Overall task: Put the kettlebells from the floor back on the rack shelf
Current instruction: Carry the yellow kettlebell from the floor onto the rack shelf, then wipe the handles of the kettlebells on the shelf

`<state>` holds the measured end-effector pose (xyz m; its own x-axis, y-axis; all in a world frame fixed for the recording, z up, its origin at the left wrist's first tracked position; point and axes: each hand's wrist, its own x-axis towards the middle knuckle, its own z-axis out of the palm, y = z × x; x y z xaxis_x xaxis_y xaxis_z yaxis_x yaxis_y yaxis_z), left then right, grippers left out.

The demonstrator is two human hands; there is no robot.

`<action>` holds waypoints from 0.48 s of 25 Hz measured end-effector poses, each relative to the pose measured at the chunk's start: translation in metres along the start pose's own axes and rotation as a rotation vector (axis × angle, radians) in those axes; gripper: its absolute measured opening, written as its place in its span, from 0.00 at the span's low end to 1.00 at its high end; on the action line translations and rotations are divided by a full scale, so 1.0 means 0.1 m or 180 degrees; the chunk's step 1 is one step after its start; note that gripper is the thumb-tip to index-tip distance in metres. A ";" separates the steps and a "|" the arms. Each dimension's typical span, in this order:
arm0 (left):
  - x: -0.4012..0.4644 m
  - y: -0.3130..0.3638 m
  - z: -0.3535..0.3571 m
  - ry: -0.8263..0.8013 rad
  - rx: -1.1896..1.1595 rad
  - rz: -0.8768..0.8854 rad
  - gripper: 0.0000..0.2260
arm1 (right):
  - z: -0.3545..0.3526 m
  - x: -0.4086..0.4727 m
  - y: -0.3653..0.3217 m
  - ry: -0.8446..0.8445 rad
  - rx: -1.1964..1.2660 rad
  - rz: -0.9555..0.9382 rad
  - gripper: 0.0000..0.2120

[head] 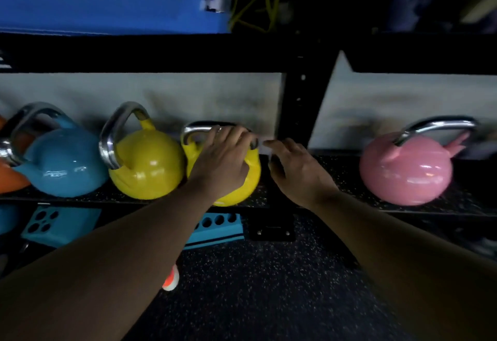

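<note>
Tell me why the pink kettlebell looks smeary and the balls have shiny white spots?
Head view: the pink kettlebell is streaked by motion blur near the edge; the white spots on it and the blue kettlebell are glare from lights; the room is dim.

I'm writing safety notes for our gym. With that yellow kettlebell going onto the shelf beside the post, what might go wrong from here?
1. The yellow kettlebell in the left hand sits at the shelf's front edge; released early, it might tip off toward the floor.
2. The right hand hovers between that bell and the black upright post, so its fingers could get pinched.
3. It sits close beside the second yellow kettlebell; a sideways nudge may knock them together.
</note>
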<state>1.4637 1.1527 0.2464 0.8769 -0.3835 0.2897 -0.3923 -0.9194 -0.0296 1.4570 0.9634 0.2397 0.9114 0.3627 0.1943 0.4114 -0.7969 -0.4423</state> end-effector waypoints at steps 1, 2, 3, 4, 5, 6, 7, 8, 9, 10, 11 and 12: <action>0.03 0.21 -0.01 -0.0130 0.0047 0.0088 0.24 | -0.11 -0.17 0.13 -0.0010 -0.0261 -0.0043 0.21; 0.06 0.43 -0.02 -0.0244 0.0073 0.0148 0.24 | -0.23 -0.32 0.27 -0.0039 -0.0537 -0.0066 0.21; 0.12 0.70 -0.04 -0.0308 0.0063 0.0196 0.25 | -0.39 -0.51 0.47 -0.0070 -0.0785 -0.0041 0.21; 0.20 0.98 -0.06 -0.0339 0.0040 0.0244 0.25 | -0.58 -0.69 0.66 -0.0105 -0.0973 0.0011 0.21; 0.29 1.27 -0.08 -0.0364 0.0016 0.0313 0.25 | -0.78 -0.86 0.87 -0.0135 -0.1099 0.0087 0.21; 0.39 1.57 -0.11 -0.0393 -0.0011 0.0407 0.24 | -0.98 -1.04 1.09 -0.0147 -0.1193 0.0183 0.22; 0.50 1.86 -0.14 -0.0423 -0.0045 0.0495 0.24 | -1.17 -1.22 1.31 -0.0136 -0.1277 0.0281 0.22; 0.61 2.15 -0.17 -0.0453 -0.0079 0.0554 0.23 | -1.36 -1.40 1.53 -0.0106 -0.1351 0.0374 0.22; 0.70 2.38 -0.19 -0.0488 -0.0102 0.0573 0.22 | -1.53 -1.55 1.70 -0.0080 -0.1407 0.0449 0.22; 0.77 2.58 -0.20 -0.0508 -0.0105 0.0597 0.22 | -1.69 -1.69 1.86 -0.0052 -0.1439 0.0517 0.21; 0.86 2.83 -0.22 -0.0518 -0.0090 0.0669 0.22 | -1.88 -1.85 2.03 -0.0022 -0.1455 0.0605 0.21; 0.95 3.08 -0.24 -0.0528 -0.0067 0.0756 0.23 | -2.07 -2.00 2.20 0.0002 -0.1459 0.0695 0.21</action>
<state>1.4196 0.8354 0.2878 0.7925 -0.5986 0.1166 -0.5963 -0.8007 -0.0575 1.3664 0.6158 0.2847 0.9764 0.1638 0.1409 0.1713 -0.9843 -0.0429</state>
